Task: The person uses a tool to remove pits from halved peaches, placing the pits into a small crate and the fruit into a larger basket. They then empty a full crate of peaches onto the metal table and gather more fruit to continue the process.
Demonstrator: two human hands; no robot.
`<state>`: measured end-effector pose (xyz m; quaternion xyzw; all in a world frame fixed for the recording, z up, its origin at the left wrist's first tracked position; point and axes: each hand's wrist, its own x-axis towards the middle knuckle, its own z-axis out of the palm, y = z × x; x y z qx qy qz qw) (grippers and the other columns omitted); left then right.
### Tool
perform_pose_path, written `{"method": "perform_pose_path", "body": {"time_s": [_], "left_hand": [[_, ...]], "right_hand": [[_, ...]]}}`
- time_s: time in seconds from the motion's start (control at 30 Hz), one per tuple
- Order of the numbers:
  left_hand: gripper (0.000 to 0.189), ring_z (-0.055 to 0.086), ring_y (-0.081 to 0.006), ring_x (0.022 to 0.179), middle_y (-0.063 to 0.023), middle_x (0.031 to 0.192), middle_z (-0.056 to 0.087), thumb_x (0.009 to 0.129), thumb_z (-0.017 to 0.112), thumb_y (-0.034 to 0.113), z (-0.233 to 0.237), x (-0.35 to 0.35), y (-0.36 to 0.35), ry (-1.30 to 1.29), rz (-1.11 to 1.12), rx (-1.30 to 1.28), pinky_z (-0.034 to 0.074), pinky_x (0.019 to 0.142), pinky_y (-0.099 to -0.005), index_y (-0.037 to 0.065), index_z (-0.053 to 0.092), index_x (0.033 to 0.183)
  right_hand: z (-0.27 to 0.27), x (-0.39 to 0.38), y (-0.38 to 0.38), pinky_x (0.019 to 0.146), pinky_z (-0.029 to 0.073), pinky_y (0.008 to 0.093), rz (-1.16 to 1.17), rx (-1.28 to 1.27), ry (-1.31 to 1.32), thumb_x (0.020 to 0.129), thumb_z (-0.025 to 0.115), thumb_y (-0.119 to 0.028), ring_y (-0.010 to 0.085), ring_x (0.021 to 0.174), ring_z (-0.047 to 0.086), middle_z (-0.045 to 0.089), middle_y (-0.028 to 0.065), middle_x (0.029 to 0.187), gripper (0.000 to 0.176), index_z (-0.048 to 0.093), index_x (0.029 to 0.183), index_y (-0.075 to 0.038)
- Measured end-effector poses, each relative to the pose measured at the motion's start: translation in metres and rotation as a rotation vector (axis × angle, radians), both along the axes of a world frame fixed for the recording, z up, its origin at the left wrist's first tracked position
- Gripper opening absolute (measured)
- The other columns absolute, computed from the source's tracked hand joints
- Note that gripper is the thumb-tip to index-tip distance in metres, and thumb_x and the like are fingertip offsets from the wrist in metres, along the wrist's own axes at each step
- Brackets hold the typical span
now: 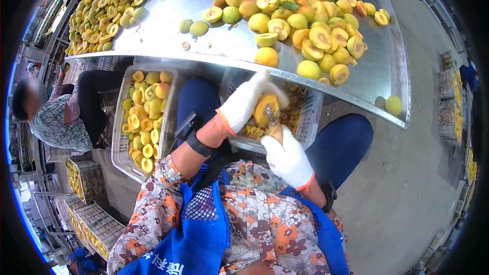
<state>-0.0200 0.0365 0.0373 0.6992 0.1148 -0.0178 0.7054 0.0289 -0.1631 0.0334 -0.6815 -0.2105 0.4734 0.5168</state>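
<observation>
My left hand [243,104], in a white knit glove, grips a yellow peach half [265,110] with the cut face turned toward my right side. In my gloved right hand [289,160] is a small pitting tool [275,131] with a light handle and a metal end. Its metal end meets the peach flesh; blur hides how deep it sits. Both hands are over a white plastic crate [315,114] between my knees, which holds pits and scraps. Above them, a pile of halved peaches [321,35] lies on the metal table [219,46].
Left of my leg stands a crate [116,145] filled with peach halves. A larger heap of halves [104,10] covers the table's far left. The table's metal edge [204,62] runs just beyond my hands. Another person [66,107] sits at the left. Stacked crates [448,112] stand right.
</observation>
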Motion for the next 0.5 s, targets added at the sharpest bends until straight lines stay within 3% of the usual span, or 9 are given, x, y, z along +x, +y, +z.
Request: {"method": "perform_pose_path", "body": {"time_s": [0.07,0.1,0.2,0.27,0.3,0.43,0.5], "left_hand": [[0.056,0.063,-0.0173,0.098,-0.01,0.102,0.069,0.11,0.033,0.044,0.002,0.002,-0.022,-0.084,0.272,-0.448,0.05,0.093,-0.0327,-0.001,0.063,0.127],[0.049,0.061,-0.0152,0.101,-0.0108,0.108,0.067,0.111,0.036,0.038,-0.004,0.001,-0.028,-0.268,0.298,-0.033,0.05,0.095,-0.0328,0.0,0.057,0.134],[0.035,0.062,-0.0129,0.09,-0.0075,0.098,0.068,0.109,0.044,0.029,0.003,-0.005,-0.045,-0.186,0.418,0.176,0.052,0.083,-0.0302,0.003,0.064,0.12],[0.035,0.062,-0.0125,0.087,-0.0067,0.095,0.067,0.109,0.044,0.03,0.004,-0.005,-0.034,-0.134,0.349,0.152,0.051,0.081,-0.0294,0.003,0.065,0.114],[0.036,0.062,-0.012,0.084,-0.006,0.093,0.067,0.109,0.044,0.03,0.003,-0.005,-0.031,-0.082,0.278,0.127,0.051,0.078,-0.0285,0.002,0.067,0.108],[0.038,0.063,-0.012,0.082,-0.0062,0.09,0.068,0.109,0.043,0.03,0.0,-0.005,-0.031,-0.079,0.26,0.095,0.051,0.077,-0.0277,0.002,0.068,0.102],[0.039,0.062,-0.0119,0.081,-0.0066,0.088,0.068,0.11,0.042,0.03,-0.003,-0.006,-0.032,-0.163,0.269,0.08,0.051,0.075,-0.0276,0.002,0.068,0.101]], "right_hand": [[-0.005,0.002,0.0,0.063,0.054,0.0462,-0.079,-0.046,0.171,0.095,0.067,-0.019,0.0449,0.074,0.065,0.067,0.0287,0.097,0.03,0.061,0.118,-0.001],[-0.023,0.002,-0.003,0.062,0.054,0.045,-0.009,-0.022,-0.016,0.096,0.067,-0.02,0.0431,0.07,0.065,0.067,0.028,0.093,0.028,0.061,0.117,-0.003],[-0.026,0.0,-0.007,0.05,0.048,0.0364,0.025,0.083,-0.021,0.101,0.062,-0.024,0.026,0.052,0.058,0.062,0.0137,0.07,0.021,0.058,0.115,-0.008],[0.005,0.0,-0.006,0.042,0.037,0.0287,-0.085,0.123,0.718,0.105,0.058,-0.022,0.0118,0.048,0.049,0.055,0.0042,0.071,0.017,0.054,0.117,-0.011],[0.018,-0.002,-0.003,0.038,0.029,0.0244,-0.073,0.093,0.721,0.107,0.051,-0.018,0.0082,0.043,0.037,0.044,-0.0004,0.064,0.013,0.047,0.118,-0.012],[0.018,-0.001,-0.006,0.036,0.028,0.0251,-0.065,0.109,0.833,0.108,0.05,-0.02,0.0089,0.041,0.035,0.043,-0.0002,0.062,0.008,0.05,0.11,-0.012],[0.016,0.002,-0.008,0.035,0.027,0.0258,-0.006,0.104,0.97,0.109,0.046,-0.023,0.0092,0.037,0.032,0.041,-0.0009,0.059,0.014,0.053,0.103,-0.012]]}}
